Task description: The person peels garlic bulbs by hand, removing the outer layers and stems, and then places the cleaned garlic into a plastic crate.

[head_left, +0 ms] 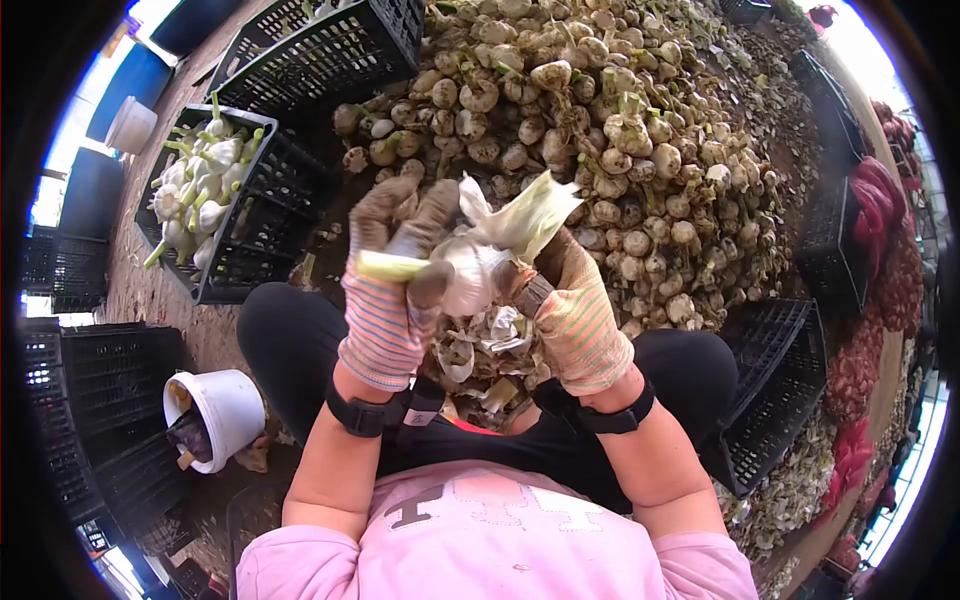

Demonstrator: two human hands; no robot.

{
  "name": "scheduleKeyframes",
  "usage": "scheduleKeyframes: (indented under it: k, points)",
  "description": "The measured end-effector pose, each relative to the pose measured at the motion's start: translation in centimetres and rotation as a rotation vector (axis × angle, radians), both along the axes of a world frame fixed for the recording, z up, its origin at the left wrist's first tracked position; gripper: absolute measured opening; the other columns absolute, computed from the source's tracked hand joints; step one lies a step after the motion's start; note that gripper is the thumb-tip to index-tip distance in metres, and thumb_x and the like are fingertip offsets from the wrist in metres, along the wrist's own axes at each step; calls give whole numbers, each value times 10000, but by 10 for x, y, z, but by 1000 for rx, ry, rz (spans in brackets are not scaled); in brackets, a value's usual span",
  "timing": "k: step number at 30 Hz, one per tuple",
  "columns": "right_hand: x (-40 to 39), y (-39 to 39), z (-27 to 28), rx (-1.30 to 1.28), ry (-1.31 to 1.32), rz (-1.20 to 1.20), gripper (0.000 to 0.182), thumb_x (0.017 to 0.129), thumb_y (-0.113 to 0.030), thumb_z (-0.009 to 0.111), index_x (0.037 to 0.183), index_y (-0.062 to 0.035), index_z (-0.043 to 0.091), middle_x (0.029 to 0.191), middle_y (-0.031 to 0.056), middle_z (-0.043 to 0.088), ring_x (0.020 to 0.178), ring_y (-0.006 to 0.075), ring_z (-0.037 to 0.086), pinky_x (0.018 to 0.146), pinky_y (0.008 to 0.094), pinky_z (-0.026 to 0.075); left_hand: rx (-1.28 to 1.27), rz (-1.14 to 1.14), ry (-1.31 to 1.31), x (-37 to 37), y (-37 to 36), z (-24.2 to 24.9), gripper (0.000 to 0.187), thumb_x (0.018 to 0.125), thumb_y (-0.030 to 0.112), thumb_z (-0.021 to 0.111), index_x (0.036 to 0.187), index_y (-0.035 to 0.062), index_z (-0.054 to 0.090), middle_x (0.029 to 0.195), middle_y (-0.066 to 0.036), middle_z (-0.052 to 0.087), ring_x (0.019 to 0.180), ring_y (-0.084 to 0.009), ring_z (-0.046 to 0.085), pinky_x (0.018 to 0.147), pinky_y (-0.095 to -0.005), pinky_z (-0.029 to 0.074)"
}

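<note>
In front of my chest, my left hand (392, 285), in a striped, dirt-stained work glove, is closed round a white garlic bulb (467, 275). A pale green cut stem (392, 266) sticks out to the left across its fingers. Papery outer skin (540, 215) stands up loose from the bulb, toward the right. My right hand (583, 315), in a similar glove, is closed at the bulb's right side. It grips a short dark brown piece (535, 293) that looks like a tool handle; any blade is hidden. Shed garlic skins (490, 350) lie below, between my legs.
A big heap of unpeeled garlic (600, 130) spreads ahead. At the left, a black crate (262, 210) holds cleaned garlic (200, 190); another crate (330, 60) stands behind it. A white bucket (232, 415) sits by my left knee, a black crate (770, 390) by my right.
</note>
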State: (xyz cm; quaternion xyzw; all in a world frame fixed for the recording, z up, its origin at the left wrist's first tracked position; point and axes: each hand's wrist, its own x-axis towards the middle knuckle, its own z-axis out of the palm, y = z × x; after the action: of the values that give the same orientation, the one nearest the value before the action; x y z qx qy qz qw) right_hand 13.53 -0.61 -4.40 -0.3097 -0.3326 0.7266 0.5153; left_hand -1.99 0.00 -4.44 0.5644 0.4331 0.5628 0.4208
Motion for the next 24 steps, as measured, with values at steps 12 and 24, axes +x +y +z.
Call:
scheduleKeyframes:
  k: [12,24]
  points:
    - [11,9,0,-70,400,10,512,796,-206,691,1216,-10,473,1151,120,561,1016,256,581,891,398,479,-510,-349,-686,-17,-10,2,400,827,179,640,1173,-3,557,1222,-137,532,1067,-232,561,891,-352,477]
    - [12,9,-37,419,-1047,189,577,736,-96,695,1239,-29,421,1150,175,526,964,293,567,851,353,470,-93,-110,-574,-33,-4,-1,333,788,-76,528,1084,41,628,1221,-161,551,1144,-265,519,968,-371,427]
